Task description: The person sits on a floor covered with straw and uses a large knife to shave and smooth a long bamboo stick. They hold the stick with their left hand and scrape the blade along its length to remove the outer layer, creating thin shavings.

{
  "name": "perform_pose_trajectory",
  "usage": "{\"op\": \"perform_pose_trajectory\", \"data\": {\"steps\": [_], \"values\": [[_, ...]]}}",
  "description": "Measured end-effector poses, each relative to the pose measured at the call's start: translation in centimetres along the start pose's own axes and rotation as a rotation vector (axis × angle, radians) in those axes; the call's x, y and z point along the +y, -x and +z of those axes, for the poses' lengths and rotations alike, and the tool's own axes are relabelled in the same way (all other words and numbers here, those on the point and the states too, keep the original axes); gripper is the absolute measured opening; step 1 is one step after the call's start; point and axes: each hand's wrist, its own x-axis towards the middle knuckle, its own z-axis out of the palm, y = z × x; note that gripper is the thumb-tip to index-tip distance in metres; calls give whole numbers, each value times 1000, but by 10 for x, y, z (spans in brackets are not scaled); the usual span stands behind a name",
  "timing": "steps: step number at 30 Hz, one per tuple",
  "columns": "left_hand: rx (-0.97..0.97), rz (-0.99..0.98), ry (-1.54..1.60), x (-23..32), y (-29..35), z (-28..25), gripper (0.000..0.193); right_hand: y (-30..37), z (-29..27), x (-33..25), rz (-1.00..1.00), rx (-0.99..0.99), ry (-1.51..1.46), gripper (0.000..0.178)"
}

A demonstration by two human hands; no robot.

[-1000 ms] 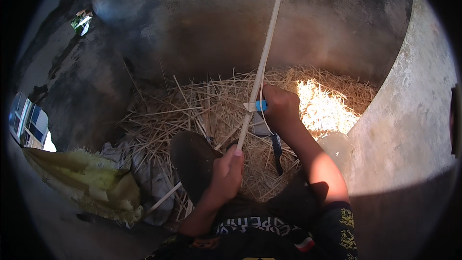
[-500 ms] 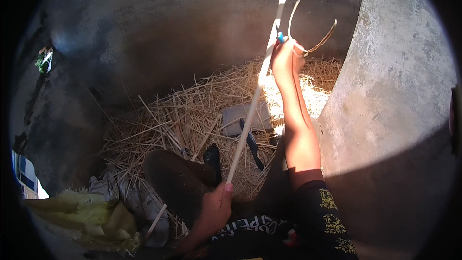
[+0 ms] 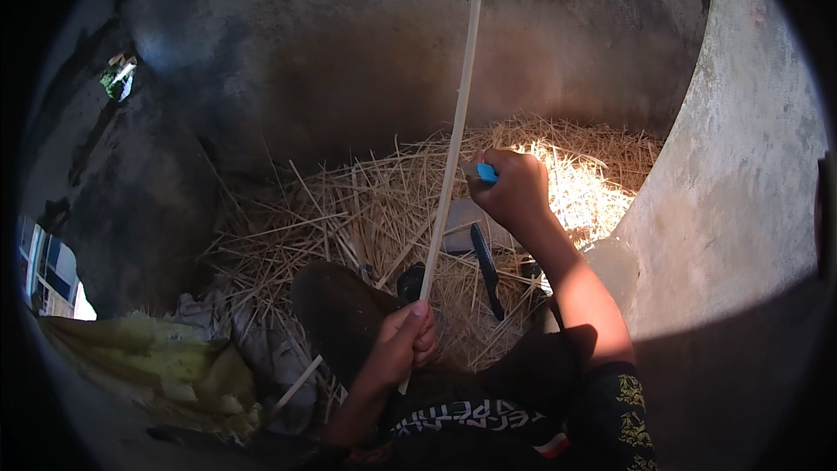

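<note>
A long pale wooden strip (image 3: 460, 113), probably bamboo, stands nearly upright in front of me. My left hand (image 3: 406, 340) is closed round its lower part, and the bottom end sticks out below the fist. My right hand (image 3: 516, 189) is closed on a small blue-handled tool (image 3: 486, 174), beside the middle of the strip and apart from it. The tool's working end is too small to make out. Below that hand, a dark knife-like blade (image 3: 485, 270) lies against a flat grey block (image 3: 462, 228) among the shavings.
Thin straw-coloured shavings (image 3: 349, 209) cover the floor between curved concrete walls (image 3: 741, 122). My bent knee (image 3: 336, 296) rises at the left of the strip. Yellowish torn cloth or sacking (image 3: 157, 366) lies at lower left. Sunlight falls across the right wall.
My right hand has come down toward me along the strip, and the curled shavings beside it no longer show. The strip stands steeper, with its lower end now visible below my left hand.
</note>
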Motion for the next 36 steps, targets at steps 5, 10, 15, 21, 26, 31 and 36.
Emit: {"op": "perform_pose_trajectory", "data": {"steps": [5,10,15,21,26,31,36], "values": [[-160,73,-37,13,-15,27,40,7,10,-10,68,16,-192,13],[-142,150,12,18,-19,35,40,1,-9,-20,222,81,-271,18],[-145,69,171,17,-27,35,41,10,-10,-35,-239,191,-213,21],[-93,31,225,24,-26,40,41,13,-4,-32,-441,143,-55,20],[-37,6,111,24,-19,47,43,7,-6,-30,-427,185,-36,18],[9,-17,62,16,-13,48,43,-5,-6,-17,-408,220,120,23],[-1,-123,75,-5,-4,48,43,-42,-9,7,-7,278,296,14]]}}
